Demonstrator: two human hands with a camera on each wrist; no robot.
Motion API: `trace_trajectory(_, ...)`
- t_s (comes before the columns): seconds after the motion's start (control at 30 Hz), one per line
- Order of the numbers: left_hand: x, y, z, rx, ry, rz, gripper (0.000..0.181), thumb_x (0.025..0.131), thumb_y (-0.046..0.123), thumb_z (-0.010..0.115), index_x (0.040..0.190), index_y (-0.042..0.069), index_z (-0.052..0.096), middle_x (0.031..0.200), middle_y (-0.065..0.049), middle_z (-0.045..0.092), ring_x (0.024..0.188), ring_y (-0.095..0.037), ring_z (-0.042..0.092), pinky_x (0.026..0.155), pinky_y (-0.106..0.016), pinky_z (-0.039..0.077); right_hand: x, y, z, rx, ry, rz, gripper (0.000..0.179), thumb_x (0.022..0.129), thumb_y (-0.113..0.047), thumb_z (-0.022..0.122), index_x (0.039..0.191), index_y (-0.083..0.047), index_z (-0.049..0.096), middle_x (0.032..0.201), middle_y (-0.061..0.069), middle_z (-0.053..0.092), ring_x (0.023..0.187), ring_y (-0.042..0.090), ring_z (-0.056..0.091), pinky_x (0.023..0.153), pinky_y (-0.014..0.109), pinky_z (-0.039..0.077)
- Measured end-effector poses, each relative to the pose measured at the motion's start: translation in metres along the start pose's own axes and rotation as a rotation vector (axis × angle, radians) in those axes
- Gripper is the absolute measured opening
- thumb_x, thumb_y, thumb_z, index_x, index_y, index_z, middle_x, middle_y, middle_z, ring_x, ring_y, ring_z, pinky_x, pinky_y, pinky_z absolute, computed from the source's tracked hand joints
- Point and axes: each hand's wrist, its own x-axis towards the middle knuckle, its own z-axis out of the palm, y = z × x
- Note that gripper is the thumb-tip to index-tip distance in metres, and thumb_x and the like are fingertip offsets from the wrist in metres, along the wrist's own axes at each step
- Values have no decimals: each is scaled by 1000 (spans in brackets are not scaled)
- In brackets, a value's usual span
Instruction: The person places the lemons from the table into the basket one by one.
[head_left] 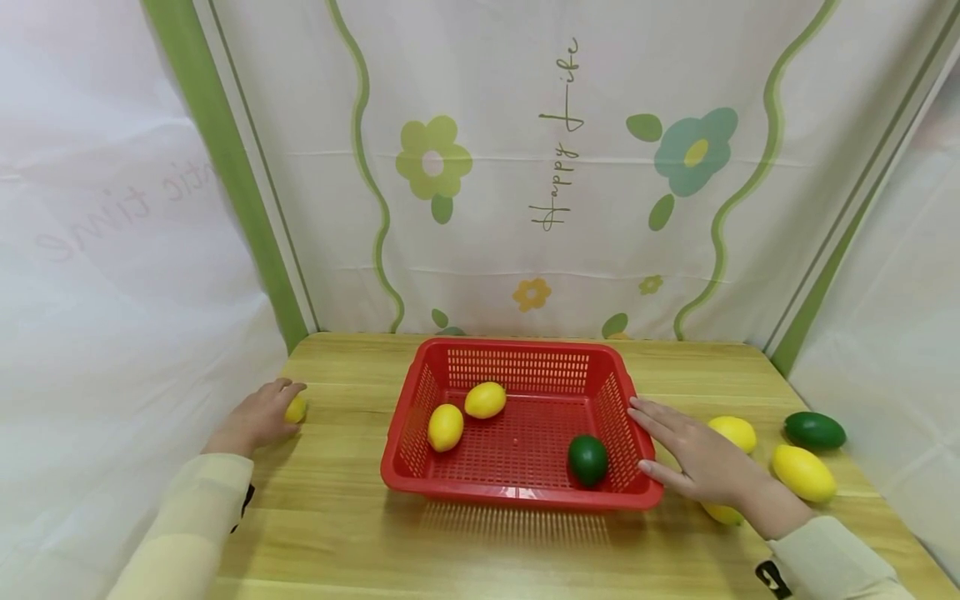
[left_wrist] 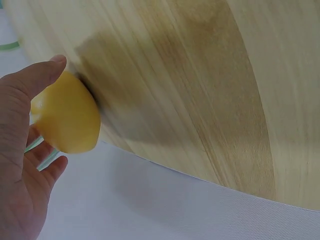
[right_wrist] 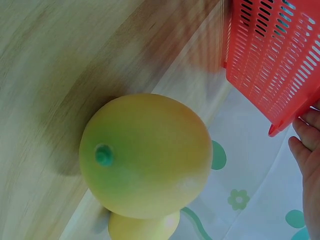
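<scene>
The left hand [head_left: 258, 417] hides most of its lemon [head_left: 297, 409].

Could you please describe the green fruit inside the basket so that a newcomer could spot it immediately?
Find the red basket in the middle of the wooden table. The green fruit lies in its near right corner, beside the right hand. The basket's other two fruits are yellow.

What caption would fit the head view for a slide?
Left hand grips a lemon; right hand rests flat against the red basket.
</scene>
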Motion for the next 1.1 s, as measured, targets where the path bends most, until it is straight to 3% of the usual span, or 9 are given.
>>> trace_trajectory(0.3,-2,2,5,-2,-44,-33,66,78,13,79,133,-8,48,127,-35,46,114,-53,46,91,-63,42,1,1,1,1,0,-1,69,88,-40,69,141,-2,49,146,15,45,126,34,49,93,50,49)
trace_trajectory(0.7,-2,-2,14,48,28,26,50,82,9,74,124,-10,54,115,-30,53,104,-48,52,86,-58,46,1,0,-1,3,-15,12,69,89,-41,68,142,-2,48,146,15,44,127,34,49,93,51,49)
trace_trajectory(1.1,-1,-4,15,73,82,65,50,76,5,80,119,-8,57,107,-27,57,98,-45,55,82,-56,49,0,0,0,0,-7,5,69,88,-41,69,141,-2,49,146,15,45,126,34,49,93,50,49)
